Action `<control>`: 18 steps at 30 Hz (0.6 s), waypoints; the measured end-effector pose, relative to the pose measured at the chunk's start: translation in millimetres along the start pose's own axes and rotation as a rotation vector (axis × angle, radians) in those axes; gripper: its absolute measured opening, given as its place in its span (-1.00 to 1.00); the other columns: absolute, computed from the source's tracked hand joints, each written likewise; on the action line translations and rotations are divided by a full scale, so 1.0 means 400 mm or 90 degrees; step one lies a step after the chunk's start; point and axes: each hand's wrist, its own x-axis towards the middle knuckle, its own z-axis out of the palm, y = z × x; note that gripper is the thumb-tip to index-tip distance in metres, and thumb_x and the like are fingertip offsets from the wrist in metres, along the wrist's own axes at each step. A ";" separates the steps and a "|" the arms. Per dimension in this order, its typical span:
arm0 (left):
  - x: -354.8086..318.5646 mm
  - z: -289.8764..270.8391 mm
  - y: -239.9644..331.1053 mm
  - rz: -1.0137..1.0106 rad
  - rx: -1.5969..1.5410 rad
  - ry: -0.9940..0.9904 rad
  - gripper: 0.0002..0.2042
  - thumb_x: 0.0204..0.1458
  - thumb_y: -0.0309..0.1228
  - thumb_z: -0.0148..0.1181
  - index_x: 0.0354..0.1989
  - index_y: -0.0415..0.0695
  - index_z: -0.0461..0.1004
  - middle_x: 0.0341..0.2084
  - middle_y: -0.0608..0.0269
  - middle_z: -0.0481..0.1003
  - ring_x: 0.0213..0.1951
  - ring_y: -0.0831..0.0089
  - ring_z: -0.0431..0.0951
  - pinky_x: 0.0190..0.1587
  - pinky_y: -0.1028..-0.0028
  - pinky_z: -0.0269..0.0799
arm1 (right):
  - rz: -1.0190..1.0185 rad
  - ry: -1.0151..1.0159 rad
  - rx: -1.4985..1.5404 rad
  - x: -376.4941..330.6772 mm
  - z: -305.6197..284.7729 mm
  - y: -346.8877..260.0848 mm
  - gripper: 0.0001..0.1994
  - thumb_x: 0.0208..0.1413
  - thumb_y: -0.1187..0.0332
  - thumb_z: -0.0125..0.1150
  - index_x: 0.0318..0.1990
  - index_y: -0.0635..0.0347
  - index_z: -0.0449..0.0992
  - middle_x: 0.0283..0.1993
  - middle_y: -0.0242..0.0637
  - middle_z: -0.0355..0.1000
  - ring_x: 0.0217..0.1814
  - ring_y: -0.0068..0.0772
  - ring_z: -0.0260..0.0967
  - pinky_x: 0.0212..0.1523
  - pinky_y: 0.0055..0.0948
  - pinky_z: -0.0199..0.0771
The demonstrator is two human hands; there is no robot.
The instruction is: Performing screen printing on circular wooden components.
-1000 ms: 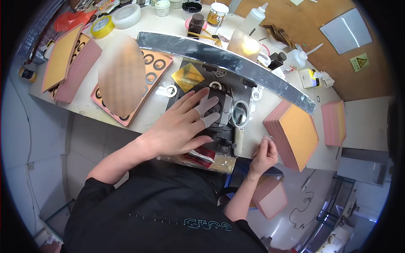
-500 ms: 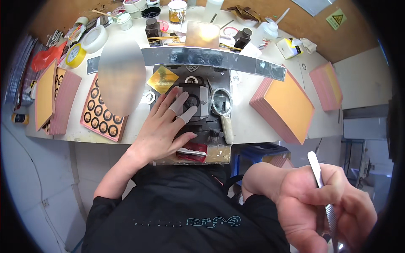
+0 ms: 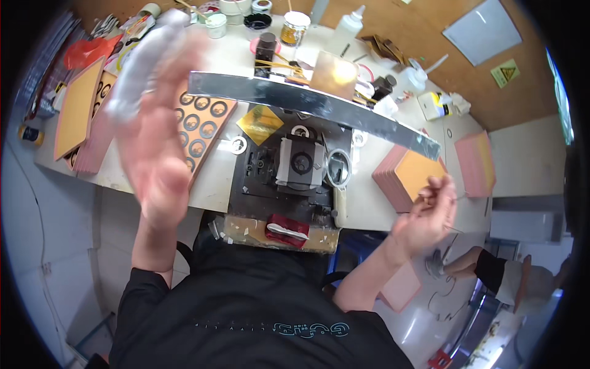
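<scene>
We see a long strip of shiny, mirror-like metal [image 3: 319, 106] lying across the smooth, matt white tabletop [image 3: 215, 181]. Below it sits a dark, dull metal press block [image 3: 289, 178] with a glossy metal ring [image 3: 337, 167] beside it. The orange flat pads [image 3: 421, 175] look matt, like card. The backboard [image 3: 405, 31] appears to be brown wood.
</scene>
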 end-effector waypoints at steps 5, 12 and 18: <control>-0.237 -0.032 -0.033 -0.259 -0.400 0.153 -0.37 0.26 -0.23 0.03 0.43 -0.36 0.21 0.38 -0.23 0.29 0.13 0.08 0.55 0.14 0.20 0.50 | -0.125 -0.197 -0.143 0.017 0.109 0.067 -0.78 0.32 0.54 0.23 0.07 0.31 0.63 -0.14 -0.25 0.63 -0.35 -0.66 0.36 -0.40 -0.69 0.31; -0.385 -0.009 -0.005 -0.430 -0.356 0.144 -0.59 0.22 -0.41 -0.05 0.11 -0.45 0.52 0.20 -0.15 0.39 -0.24 0.31 0.64 -0.37 0.62 0.50 | -0.377 -0.558 -0.215 0.034 0.215 0.112 -0.69 0.14 0.69 0.24 0.01 0.23 0.68 -0.18 -0.38 0.63 -0.36 -0.58 0.33 -0.39 -0.58 0.30; -0.395 -0.006 -0.009 -0.442 -0.362 0.133 -0.63 0.17 -0.50 -0.08 0.01 -0.46 0.57 0.17 -0.10 0.40 -0.29 0.36 0.63 -0.38 0.67 0.44 | -0.431 -0.721 -0.313 0.028 0.175 0.090 -0.69 -0.02 0.70 0.23 -0.11 0.25 0.68 -0.26 -0.32 0.62 -0.42 -0.42 0.31 -0.38 -0.48 0.33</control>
